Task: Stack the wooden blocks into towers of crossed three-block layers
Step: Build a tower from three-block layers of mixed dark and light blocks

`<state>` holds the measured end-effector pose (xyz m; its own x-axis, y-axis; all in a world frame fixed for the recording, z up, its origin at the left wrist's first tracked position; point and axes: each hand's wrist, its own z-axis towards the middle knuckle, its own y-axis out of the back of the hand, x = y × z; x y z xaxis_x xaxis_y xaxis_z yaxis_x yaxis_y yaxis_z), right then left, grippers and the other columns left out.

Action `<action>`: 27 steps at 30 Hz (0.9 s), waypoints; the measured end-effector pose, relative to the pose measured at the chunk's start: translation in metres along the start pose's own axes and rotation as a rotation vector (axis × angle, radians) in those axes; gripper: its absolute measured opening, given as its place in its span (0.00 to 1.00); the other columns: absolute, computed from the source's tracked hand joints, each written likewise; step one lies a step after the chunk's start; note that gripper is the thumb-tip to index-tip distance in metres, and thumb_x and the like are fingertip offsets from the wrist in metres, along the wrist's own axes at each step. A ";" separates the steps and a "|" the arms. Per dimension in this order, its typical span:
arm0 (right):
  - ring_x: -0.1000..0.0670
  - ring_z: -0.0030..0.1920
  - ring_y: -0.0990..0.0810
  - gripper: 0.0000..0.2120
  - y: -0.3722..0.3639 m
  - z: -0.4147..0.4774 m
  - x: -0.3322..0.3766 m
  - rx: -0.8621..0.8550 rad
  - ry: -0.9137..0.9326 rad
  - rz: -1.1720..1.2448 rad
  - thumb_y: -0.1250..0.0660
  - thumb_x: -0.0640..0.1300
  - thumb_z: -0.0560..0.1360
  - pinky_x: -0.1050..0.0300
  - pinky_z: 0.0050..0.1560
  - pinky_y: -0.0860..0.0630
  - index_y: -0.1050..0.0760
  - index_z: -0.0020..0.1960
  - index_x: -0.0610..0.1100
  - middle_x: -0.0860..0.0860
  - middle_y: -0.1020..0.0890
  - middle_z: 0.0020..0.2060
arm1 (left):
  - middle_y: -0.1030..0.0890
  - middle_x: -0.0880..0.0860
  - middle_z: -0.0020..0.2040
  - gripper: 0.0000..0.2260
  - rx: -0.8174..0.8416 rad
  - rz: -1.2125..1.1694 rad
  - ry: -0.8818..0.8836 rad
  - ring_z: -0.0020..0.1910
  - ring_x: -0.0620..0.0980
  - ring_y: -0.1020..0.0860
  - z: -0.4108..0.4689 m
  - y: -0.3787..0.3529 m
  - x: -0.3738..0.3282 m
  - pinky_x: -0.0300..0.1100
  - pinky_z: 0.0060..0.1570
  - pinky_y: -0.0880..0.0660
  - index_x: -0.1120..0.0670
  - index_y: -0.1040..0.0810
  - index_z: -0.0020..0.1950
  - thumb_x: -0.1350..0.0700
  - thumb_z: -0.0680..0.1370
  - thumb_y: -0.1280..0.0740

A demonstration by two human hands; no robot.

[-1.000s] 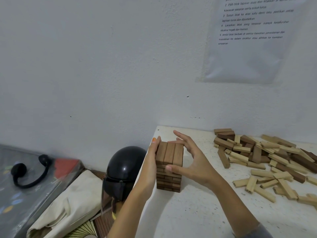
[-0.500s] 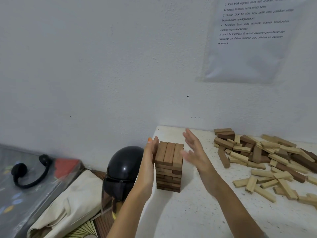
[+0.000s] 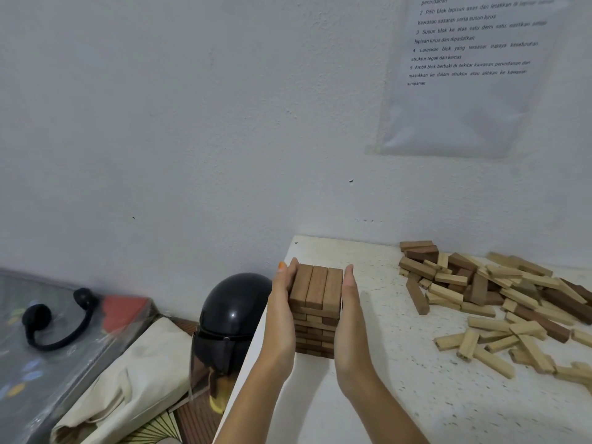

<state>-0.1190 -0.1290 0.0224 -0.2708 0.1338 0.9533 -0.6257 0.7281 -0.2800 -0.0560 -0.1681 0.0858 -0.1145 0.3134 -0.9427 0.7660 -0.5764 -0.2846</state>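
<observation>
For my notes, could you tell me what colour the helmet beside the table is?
The helmet is glossy black; head view.

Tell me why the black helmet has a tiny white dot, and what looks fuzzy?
Head view: the dot on the helmet is light glinting off its shiny shell; same view, the black curved thing at left looks smeared, the tower sharp.

Both forearms reach forward from the lower edge. The left hand and right hand stand on edge, palms facing each other, fingers straight and together, the 2 palms pressing flat against opposite sides of the tower.
</observation>
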 end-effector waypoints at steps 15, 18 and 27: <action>0.51 0.73 0.35 0.45 -0.005 -0.008 0.016 -0.028 0.011 -0.022 0.48 0.83 0.64 0.42 0.72 0.37 0.40 0.75 0.61 0.57 0.34 0.74 | 0.15 0.40 0.44 0.17 -0.007 0.062 -0.045 0.43 0.33 0.19 -0.003 0.002 -0.006 0.34 0.46 0.28 0.42 0.20 0.48 0.43 0.82 0.48; 0.63 0.73 0.44 0.35 -0.001 -0.019 0.039 -0.064 0.094 -0.050 0.49 0.72 0.74 0.56 0.73 0.46 0.46 0.77 0.61 0.66 0.43 0.73 | 0.27 0.41 0.68 0.21 -0.011 0.085 -0.059 0.64 0.36 0.29 -0.002 0.008 -0.011 0.37 0.65 0.38 0.46 0.30 0.71 0.42 0.82 0.52; 0.61 0.69 0.31 0.17 0.033 -0.040 0.078 -0.107 0.286 -0.122 0.43 0.45 0.82 0.59 0.71 0.35 0.29 0.70 0.53 0.62 0.27 0.67 | 0.24 0.42 0.66 0.15 -0.006 0.122 -0.436 0.66 0.35 0.29 -0.021 -0.009 -0.034 0.31 0.62 0.34 0.47 0.27 0.67 0.53 0.82 0.42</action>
<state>-0.1317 -0.0677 0.0917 0.0274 0.2131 0.9767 -0.5562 0.8151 -0.1622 -0.0458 -0.1580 0.1239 -0.2779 -0.1050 -0.9549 0.7939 -0.5847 -0.1668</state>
